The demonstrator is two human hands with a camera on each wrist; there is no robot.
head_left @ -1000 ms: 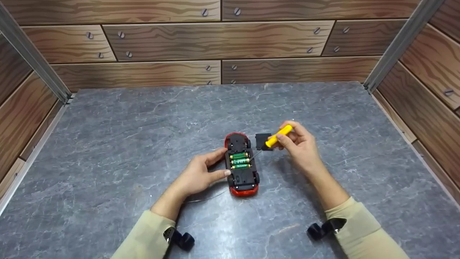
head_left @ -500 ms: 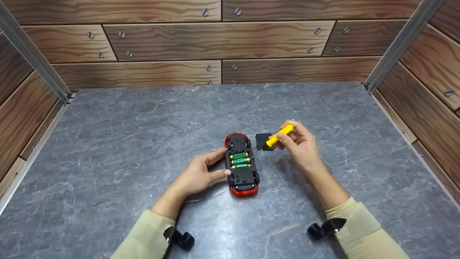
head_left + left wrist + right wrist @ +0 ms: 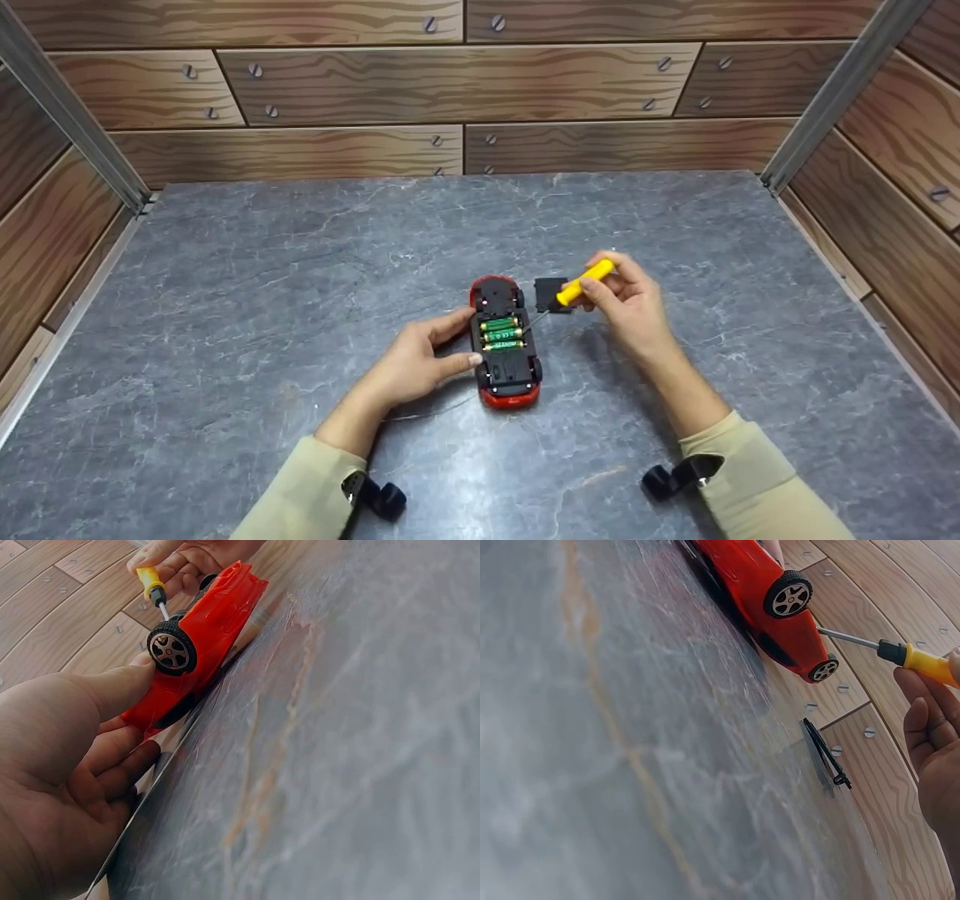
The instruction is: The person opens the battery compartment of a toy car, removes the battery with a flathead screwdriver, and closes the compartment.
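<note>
L hand (image 3: 414, 365) pinches red toy car (image 3: 508, 369) @ 9 o'clock side; it's upside down on bench (image 3: 300, 300), btwn hands. R hand (image 3: 631, 309) pinches yellow screwdriver (image 3: 574, 292), tip by 3 o'clock end of green batts (image 3: 501, 336). Flat black pc (image 3: 550, 290) @ approx 1 o'clock.

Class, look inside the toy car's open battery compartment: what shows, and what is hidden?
Three green batteries lie side by side in the upturned toy car; their undersides and the floor beneath them are covered.
</note>
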